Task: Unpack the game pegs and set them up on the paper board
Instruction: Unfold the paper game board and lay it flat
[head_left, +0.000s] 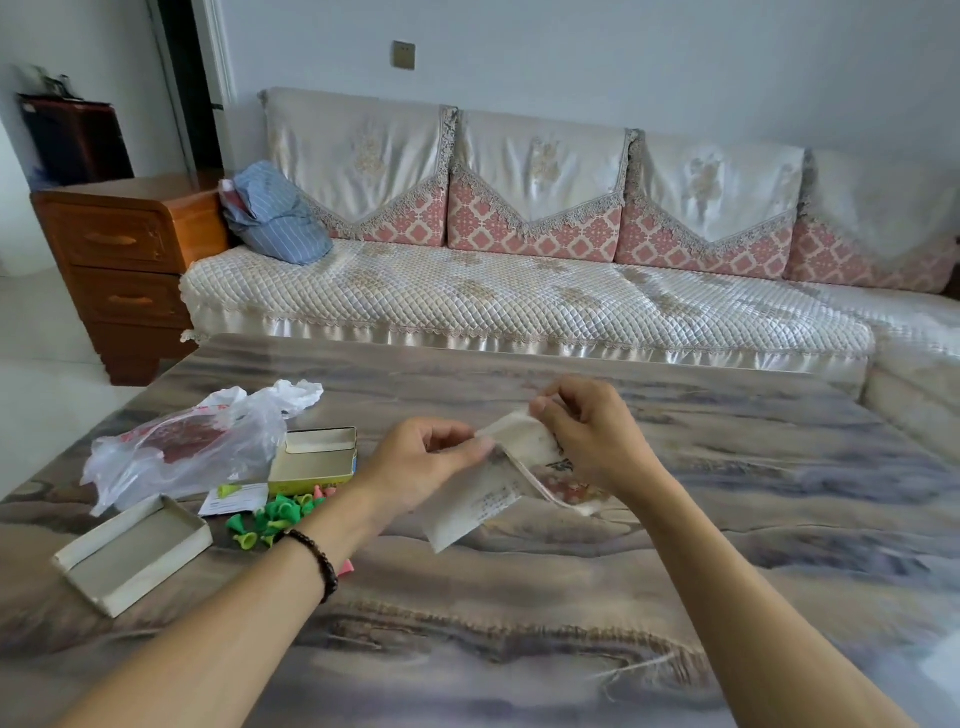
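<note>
Creased, partly folded off-white paper board (498, 488), printed face inward, held above the marbled table (675, 545) | heap of small green cone-shaped plastic pegs (272, 519), a few pink, on the table left of the board, beside the open cardboard box tray (317, 462)

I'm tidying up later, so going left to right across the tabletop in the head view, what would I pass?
Open box tray → plastic bag → green pegs → left hand → folded paper board → right hand.
</note>
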